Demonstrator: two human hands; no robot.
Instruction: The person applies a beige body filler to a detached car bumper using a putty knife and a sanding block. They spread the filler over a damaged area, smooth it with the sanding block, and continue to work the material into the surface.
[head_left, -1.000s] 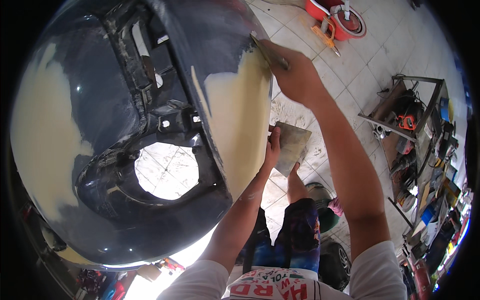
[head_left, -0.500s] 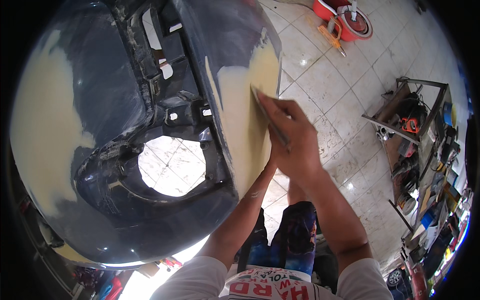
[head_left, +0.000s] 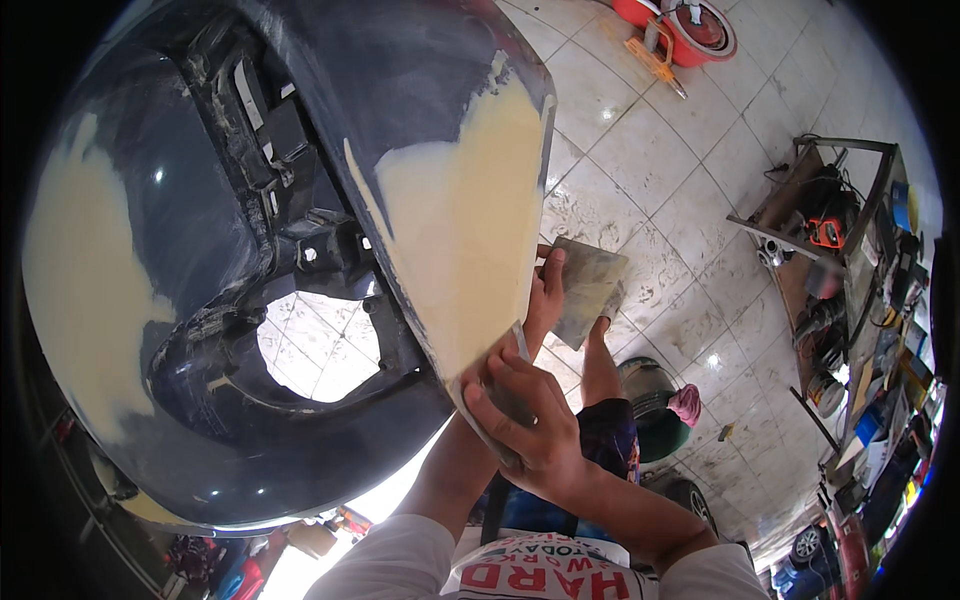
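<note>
A dark car bumper (head_left: 330,450) fills the left side, with smooth beige filler (head_left: 460,220) spread down its right panel. My right hand (head_left: 540,420) is closed round a thin, flat spreader (head_left: 480,428), whose blade lies at the near lower end of that panel. Behind it, my left forearm crosses under the right hand. My left hand (head_left: 545,300) grips a square, flat mixing plate (head_left: 585,290) smeared with beige, held out just right of the bumper's edge. The left thumb lies over the plate; its other fingers are mostly hidden.
A second beige filler patch (head_left: 90,290) covers the bumper's far left. Beside my leg stands a dark bucket (head_left: 650,390) with a pink cloth (head_left: 684,404). Red tubs (head_left: 705,45) and an orange-handled tool (head_left: 655,65) sit on the tiles. A cluttered metal rack (head_left: 820,250) lines the right.
My right hand has come down the panel to its near end with the spreader. The left hand and its plate, hidden before, now show. The bumper sits slightly further left in view.
</note>
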